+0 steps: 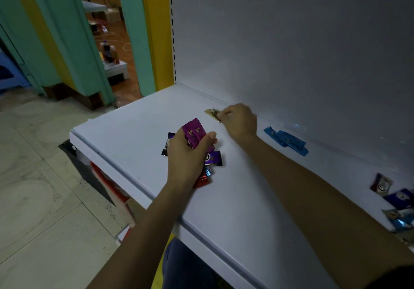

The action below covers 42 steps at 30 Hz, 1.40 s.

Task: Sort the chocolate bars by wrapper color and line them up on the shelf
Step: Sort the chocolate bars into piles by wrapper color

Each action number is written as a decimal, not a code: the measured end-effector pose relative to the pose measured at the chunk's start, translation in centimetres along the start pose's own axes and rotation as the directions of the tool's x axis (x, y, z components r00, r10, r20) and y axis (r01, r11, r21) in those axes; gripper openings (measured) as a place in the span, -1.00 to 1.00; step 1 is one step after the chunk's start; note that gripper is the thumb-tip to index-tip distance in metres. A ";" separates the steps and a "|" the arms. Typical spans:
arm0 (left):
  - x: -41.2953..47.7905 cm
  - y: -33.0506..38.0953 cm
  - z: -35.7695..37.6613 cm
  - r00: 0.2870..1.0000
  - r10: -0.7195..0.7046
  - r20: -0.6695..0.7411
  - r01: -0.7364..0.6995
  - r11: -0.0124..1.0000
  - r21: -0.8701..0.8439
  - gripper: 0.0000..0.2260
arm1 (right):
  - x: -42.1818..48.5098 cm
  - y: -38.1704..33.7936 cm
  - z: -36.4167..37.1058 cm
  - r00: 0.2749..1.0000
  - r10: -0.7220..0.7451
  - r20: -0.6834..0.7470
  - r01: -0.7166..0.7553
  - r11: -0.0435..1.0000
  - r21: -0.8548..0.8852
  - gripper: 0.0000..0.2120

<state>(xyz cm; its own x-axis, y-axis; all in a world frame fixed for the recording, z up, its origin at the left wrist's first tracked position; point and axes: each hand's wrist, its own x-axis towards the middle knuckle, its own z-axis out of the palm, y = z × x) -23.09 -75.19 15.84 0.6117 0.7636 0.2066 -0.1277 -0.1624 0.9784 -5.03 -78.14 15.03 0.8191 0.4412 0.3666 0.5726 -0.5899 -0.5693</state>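
Observation:
On the white shelf [125,127], my left hand [188,154] grips a bunch of chocolate bars, a magenta bar [194,133] on top. A dark purple bar [214,158], a red bar [202,180] and a black-ended bar [167,145] stick out around that hand. My right hand [238,120] pinches a gold bar [211,114] lying near the shelf's back wall. Two blue bars [285,140] lie side by side to the right of it, close to the wall.
A loose heap of bars [396,203] in brown, dark blue and light blue wrappers lies at the shelf's right end. The white back panel [291,42] rises behind. Left of the shelf are tiled floor [33,187] and a teal doorway.

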 end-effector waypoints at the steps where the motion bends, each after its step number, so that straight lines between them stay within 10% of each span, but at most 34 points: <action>1: 0.0 0.0 0.0 1.000 -0.002 0.000 0.002 1.000 0.006 -0.89 | -0.2 0.3 0.3 0.998 -0.019 0.064 0.021 0.999 -0.042 -0.79; 10: -0.4 0.6 0.0 1.000 -0.010 -0.007 0.010 1.000 0.026 -0.83 | -2.0 -0.8 -2.4 0.973 0.031 0.230 -0.104 0.944 0.313 -0.74; 21: -1.9 1.2 -0.5 0.981 0.034 0.190 -0.056 0.992 0.112 -0.41 | -10.1 -3.9 -7.0 0.832 -0.074 0.550 -0.393 0.620 0.679 -0.81; 30: -1.2 0.4 -0.2 0.946 0.082 0.312 -0.171 0.948 0.270 -0.91 | -10.6 -1.8 -8.6 0.858 0.080 0.507 -0.488 0.436 0.756 -0.86; 35: -1.2 0.3 -0.2 0.954 0.092 0.286 -0.167 0.954 0.249 -0.95 | -11.2 -0.9 -9.2 0.896 0.224 0.384 -0.436 0.605 0.666 -0.83; 42: -3.3 0.9 1.2 0.939 0.144 0.312 -0.232 0.935 0.268 -0.87 | -13.5 2.9 -12.2 0.985 0.002 0.171 -0.034 0.982 0.184 -0.82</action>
<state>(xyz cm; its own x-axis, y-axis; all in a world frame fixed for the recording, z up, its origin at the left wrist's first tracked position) -24.31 -78.64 16.08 0.8000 0.4985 0.3339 -0.0523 -0.4964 0.8665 -13.96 -94.01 17.40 0.8020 0.5493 0.2346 0.5285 -0.4695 -0.7073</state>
